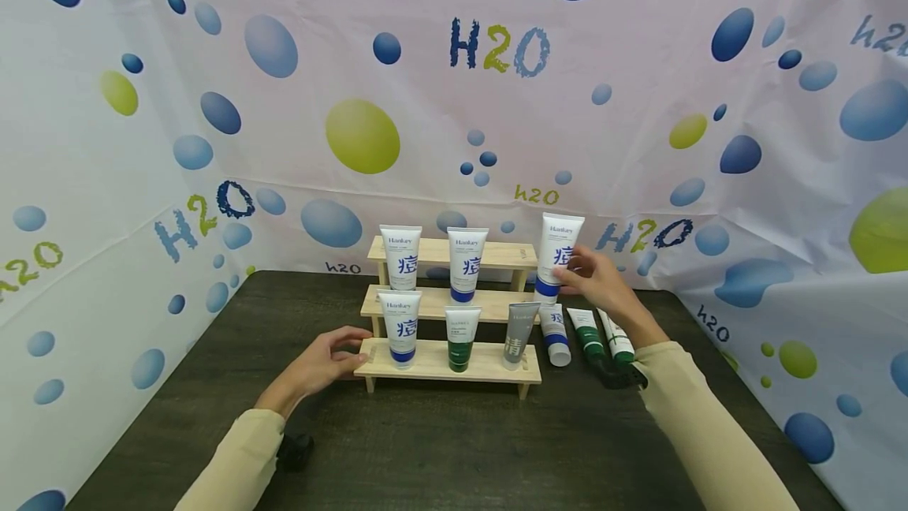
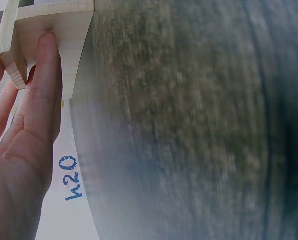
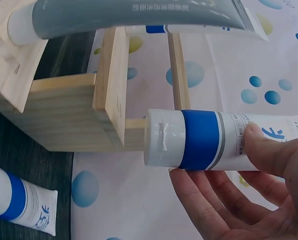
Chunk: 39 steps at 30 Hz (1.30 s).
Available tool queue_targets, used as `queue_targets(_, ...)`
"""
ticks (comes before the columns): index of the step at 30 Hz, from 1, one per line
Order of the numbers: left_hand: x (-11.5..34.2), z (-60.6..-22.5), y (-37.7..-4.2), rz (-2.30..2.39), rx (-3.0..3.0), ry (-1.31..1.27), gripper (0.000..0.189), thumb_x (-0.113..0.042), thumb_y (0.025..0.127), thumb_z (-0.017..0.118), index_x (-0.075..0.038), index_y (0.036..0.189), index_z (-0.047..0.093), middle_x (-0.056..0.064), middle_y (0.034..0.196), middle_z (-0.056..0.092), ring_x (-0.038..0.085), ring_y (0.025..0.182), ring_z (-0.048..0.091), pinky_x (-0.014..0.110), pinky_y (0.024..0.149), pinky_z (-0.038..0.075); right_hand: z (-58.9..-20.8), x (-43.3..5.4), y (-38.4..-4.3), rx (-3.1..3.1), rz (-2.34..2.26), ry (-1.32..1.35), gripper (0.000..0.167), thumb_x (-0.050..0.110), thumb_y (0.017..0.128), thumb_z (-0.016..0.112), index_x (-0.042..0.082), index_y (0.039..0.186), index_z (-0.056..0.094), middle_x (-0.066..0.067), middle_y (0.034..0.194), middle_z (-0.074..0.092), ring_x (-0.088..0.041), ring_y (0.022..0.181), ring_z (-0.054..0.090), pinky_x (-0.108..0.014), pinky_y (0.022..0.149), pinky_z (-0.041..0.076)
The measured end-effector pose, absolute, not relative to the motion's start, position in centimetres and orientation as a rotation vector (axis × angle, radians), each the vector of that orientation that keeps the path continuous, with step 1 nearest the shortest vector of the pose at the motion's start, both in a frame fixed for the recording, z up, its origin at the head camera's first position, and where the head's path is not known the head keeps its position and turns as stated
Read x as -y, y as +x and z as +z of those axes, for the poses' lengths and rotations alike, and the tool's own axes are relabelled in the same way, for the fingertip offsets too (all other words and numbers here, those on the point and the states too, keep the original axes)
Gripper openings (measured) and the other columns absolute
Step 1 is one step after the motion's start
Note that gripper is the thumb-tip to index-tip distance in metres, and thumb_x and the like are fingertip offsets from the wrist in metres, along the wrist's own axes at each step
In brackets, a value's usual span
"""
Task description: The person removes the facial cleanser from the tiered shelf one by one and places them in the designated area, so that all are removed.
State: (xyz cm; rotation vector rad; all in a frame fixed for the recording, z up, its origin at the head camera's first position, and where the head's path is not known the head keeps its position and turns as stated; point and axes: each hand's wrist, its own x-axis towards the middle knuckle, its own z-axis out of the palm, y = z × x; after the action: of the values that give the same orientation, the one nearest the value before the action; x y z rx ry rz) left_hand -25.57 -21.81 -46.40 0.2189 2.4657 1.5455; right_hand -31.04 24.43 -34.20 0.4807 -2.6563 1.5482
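Note:
My right hand (image 1: 594,278) pinches a white squeeze tube with a blue band (image 1: 558,255), cap down, near the right end of the wooden rack's middle step (image 1: 433,303). In the right wrist view the tube's white cap (image 3: 164,137) overlaps the rack's open side. The thumb lies on the tube's front, fingers behind. My left hand (image 1: 328,361) grips the left end of the bottom step (image 1: 440,363); the left wrist view shows a finger along the underside of the plank (image 2: 71,30). Two white-and-blue tubes (image 1: 467,262) stand on the middle step.
On the bottom step stand a white-and-blue tube (image 1: 401,328), a green-and-white tube (image 1: 461,337) and a grey tube (image 1: 521,335). Right of the rack, a white-and-blue tube (image 1: 555,333) and two green-and-white tubes (image 1: 587,333) lie on the dark table (image 1: 426,448). A printed backdrop (image 1: 440,117) rises behind.

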Motion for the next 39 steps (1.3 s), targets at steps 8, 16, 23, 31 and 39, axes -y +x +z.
queue_targets(8, 21.8, -46.3, -25.6, 1.543, -2.467, 0.22, 0.046, -0.014, 0.101, 0.068, -0.004, 0.143, 0.054, 0.026, 0.144, 0.054, 0.033, 0.118, 0.068, 0.044, 0.091, 0.062, -34.2, -25.8, -31.1, 2.678, 1.488, 0.439, 0.05, 0.017, 0.105, 0.061, -0.006, 0.147, 0.045, -0.036, 0.137, 0.055, -0.046, 0.12, 0.062, -0.045, 0.094, 0.061)
queue_targets(16, 21.8, -46.3, -25.7, 1.529, -2.486, 0.211, 0.045, -0.014, 0.101, 0.068, -0.004, 0.143, 0.055, 0.026, 0.143, 0.055, 0.035, 0.119, 0.068, 0.045, 0.092, 0.062, -34.3, -26.8, -31.0, 2.697, 1.444, 0.396, 0.05, 0.018, 0.105, 0.061, -0.007, 0.146, 0.045, -0.036, 0.137, 0.055, -0.048, 0.121, 0.062, -0.049, 0.094, 0.06)
queue_targets(23, 21.8, -46.4, -25.7, 1.536, -2.482, 0.228, 0.045, -0.014, 0.101, 0.067, -0.004, 0.143, 0.055, 0.026, 0.143, 0.055, 0.034, 0.118, 0.068, 0.044, 0.091, 0.062, -34.4, -27.5, -30.8, 2.718, 1.406, 0.352, 0.05, 0.02, 0.106, 0.059, -0.007, 0.146, 0.044, -0.036, 0.138, 0.055, -0.048, 0.122, 0.061, -0.042, 0.091, 0.063)
queue_targets(31, 21.8, -46.4, -25.7, 1.537, -2.479, 0.222, 0.045, -0.015, 0.101, 0.068, -0.004, 0.143, 0.055, 0.026, 0.143, 0.055, 0.034, 0.118, 0.068, 0.044, 0.091, 0.062, -34.8, -28.7, -30.6, 2.723, 1.408, 0.361, 0.053, 0.022, 0.107, 0.058, -0.006, 0.149, 0.041, -0.036, 0.138, 0.054, -0.046, 0.121, 0.061, -0.048, 0.093, 0.061)
queue_targets(39, 21.7, -46.3, -25.6, 1.535, -2.483, 0.216, 0.045, -0.015, 0.101, 0.068, -0.004, 0.143, 0.055, 0.026, 0.143, 0.055, 0.033, 0.118, 0.068, 0.044, 0.091, 0.062, -35.1, -30.2, -30.4, 2.735, 1.384, 0.348, 0.055, 0.025, 0.107, 0.058, -0.006, 0.149, 0.041, -0.036, 0.14, 0.053, -0.046, 0.122, 0.06, -0.046, 0.093, 0.062)
